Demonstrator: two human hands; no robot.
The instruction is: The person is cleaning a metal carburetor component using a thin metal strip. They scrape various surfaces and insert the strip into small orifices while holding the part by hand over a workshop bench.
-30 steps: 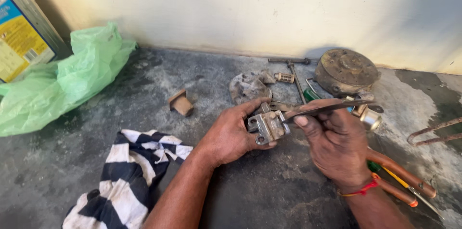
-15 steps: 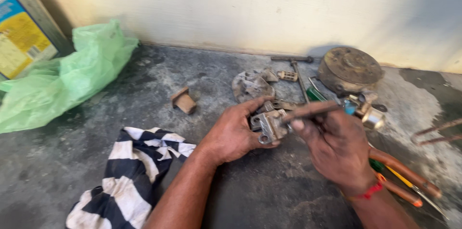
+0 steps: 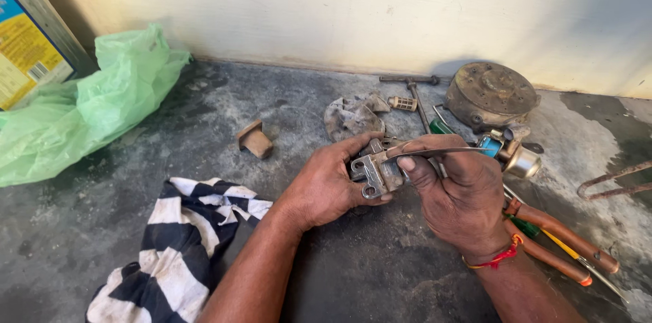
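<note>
My left hand (image 3: 324, 184) grips a small dirty metal engine part (image 3: 375, 172), like a carburettor body, just above the grey concrete floor. My right hand (image 3: 460, 194) holds a thin curved metal tool (image 3: 435, 152), its tip resting on top of the part. A red thread band sits on my right wrist. Both hands meet at the part in the middle of the view.
A black-and-white striped cloth (image 3: 178, 241) lies at lower left. A green plastic bag (image 3: 88, 105) and a tin container (image 3: 27, 44) sit at far left. A small rusty block (image 3: 255, 138), a round metal housing (image 3: 492, 92), pliers with orange handles (image 3: 560, 248) and loose parts (image 3: 350, 118) lie about.
The part and both hands have shifted slightly toward me and lower in view. The thin tool has tilted so its tip sits on the part.
</note>
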